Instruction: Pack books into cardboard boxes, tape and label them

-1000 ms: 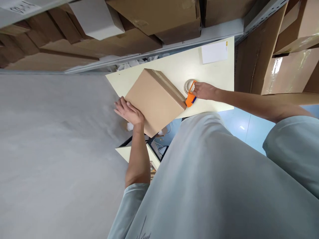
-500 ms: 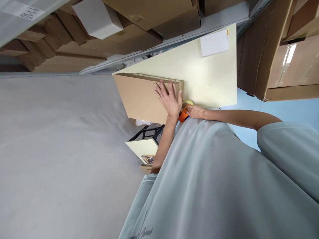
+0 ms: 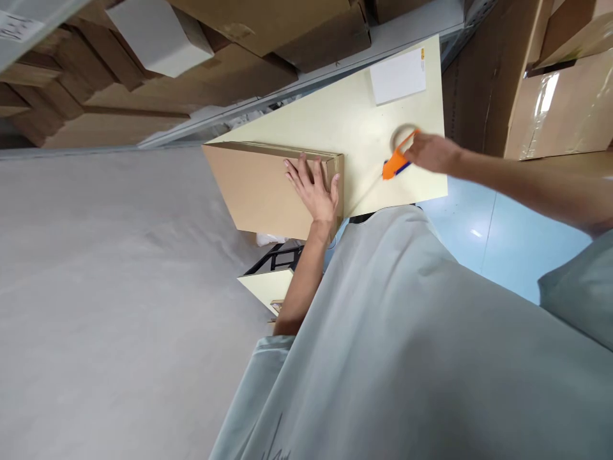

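Writing first, since that's the tricky bit: the white label (image 3: 20, 27) up in the top left corner has handwritten-looking marks, but it's cut off by the edge and I can't read it. The pale grey-green shirt (image 3: 383, 332) has dark script low down, also chopped off. The big carton (image 3: 483, 96) on the right has faint print on its shaded side, too dim to make out. The white sheet (image 3: 398, 76) on the cream table (image 3: 357, 121) has a tiny orange-yellow mark in one corner, way too small to read.

Hands are well apart. The left hand (image 3: 318, 199) lies flat with fingers spread on the cardboard box (image 3: 263, 191), near its right end, and the box sits on the table's left part. The right hand (image 3: 433, 152) is closed around an orange tape dispenser (image 3: 396, 163) above the table's right side, roll a bit blurry. A thin strip of tape (image 3: 366, 191) seems to run from it towards the box; where it meets the cardboard is hard to tell.
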`<act>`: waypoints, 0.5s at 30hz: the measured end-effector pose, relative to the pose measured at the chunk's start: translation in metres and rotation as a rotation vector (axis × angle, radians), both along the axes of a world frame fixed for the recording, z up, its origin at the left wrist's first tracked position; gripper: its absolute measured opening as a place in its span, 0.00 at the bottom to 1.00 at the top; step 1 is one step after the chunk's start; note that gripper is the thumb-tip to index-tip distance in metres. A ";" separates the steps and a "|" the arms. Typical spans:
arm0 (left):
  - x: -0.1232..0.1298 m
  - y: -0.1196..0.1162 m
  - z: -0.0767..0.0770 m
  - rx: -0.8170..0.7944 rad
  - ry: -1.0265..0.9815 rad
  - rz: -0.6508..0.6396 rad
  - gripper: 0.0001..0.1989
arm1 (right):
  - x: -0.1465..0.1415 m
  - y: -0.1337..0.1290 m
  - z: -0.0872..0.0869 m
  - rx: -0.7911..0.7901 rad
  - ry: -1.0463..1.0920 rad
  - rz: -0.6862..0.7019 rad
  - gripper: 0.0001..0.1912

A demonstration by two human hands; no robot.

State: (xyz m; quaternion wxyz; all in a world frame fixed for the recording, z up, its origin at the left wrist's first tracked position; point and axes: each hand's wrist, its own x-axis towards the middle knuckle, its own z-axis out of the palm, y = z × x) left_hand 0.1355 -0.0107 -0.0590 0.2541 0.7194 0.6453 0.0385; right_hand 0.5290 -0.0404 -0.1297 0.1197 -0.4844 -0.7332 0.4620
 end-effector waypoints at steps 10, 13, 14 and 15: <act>0.006 -0.021 0.013 -0.084 0.044 -0.112 0.42 | -0.047 0.121 -0.002 0.283 -0.172 0.202 0.13; 0.011 -0.025 0.015 -0.102 0.045 -0.097 0.39 | -0.063 0.129 0.009 0.263 -0.209 0.235 0.11; 0.012 -0.026 0.015 -0.103 0.040 -0.087 0.38 | -0.064 0.131 0.013 0.283 -0.234 0.259 0.09; 0.014 -0.026 0.016 -0.105 0.035 -0.079 0.37 | -0.064 0.133 0.017 0.310 -0.264 0.288 0.07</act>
